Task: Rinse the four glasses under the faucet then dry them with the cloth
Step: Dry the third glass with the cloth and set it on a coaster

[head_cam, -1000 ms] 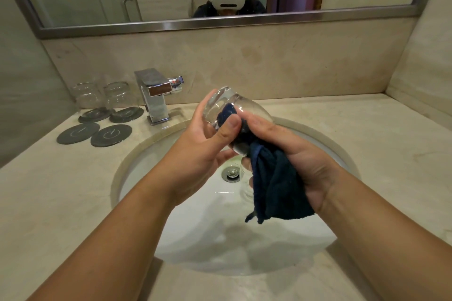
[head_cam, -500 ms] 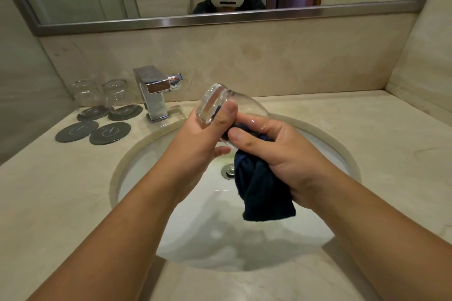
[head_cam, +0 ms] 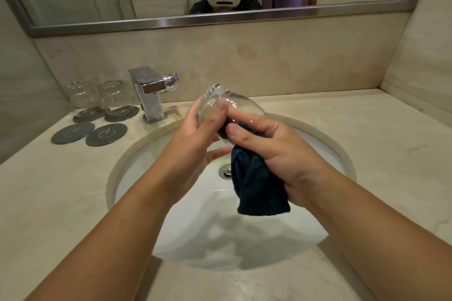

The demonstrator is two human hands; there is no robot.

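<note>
**Cloth drawn back toward the glass's mouth**

A second ago the dark blue cloth (head_cam: 259,190) showed through the glass (head_cam: 242,107) almost up to its base. Now it shows only near the mouth, by the right thumb. The left thumb has shifted up the wall toward the base. The glass has kept the same tilt, and the whole grip sits in much the same place over the basin.

The glass is held above the sink (head_cam: 117,168), in front of the drain (head_cam: 226,171). Its long axis slants: the thick base points up and to the far left, and the mouth points down and to the near right, into the right hand (head_cam: 281,154).

The left hand (head_cam: 195,139) grasps the base end, thumb on the near side and fingers behind. The right hand clenches the bunched cloth, with its thumb pressed on the glass near the rim. The cloth's tail hangs below that hand.

At the far left, beside the faucet (head_cam: 151,95), the far-left glass (head_cam: 82,95) and a second glass (head_cam: 111,94) stand on coasters. Two bare coasters (head_cam: 73,132) lie nearer.
</note>
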